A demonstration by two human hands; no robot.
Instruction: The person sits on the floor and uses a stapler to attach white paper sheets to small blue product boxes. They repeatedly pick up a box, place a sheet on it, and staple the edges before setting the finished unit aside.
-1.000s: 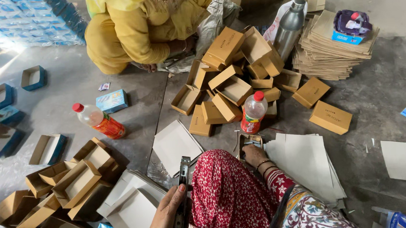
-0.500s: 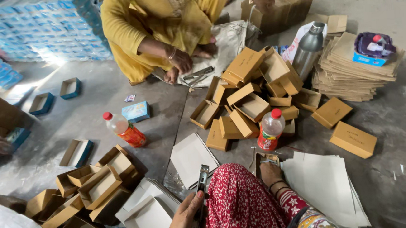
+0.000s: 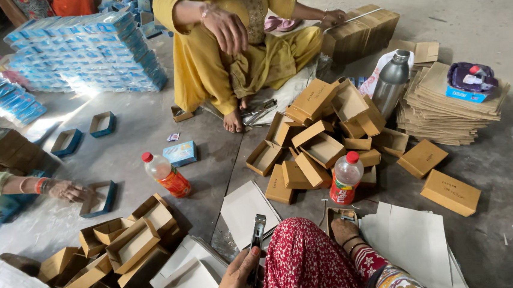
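Fingers of the left hand were wrapped around a black stapler, held upright beside the red-patterned knee and just above a white card sheet on the floor. The right hand was not seen, so its state could not be told. For a clean staple, the tool would probably best be brought squarely over a folded flap, with the stapler kept gripped firmly.

Left hand grips black stapler; brown boxes ahead.
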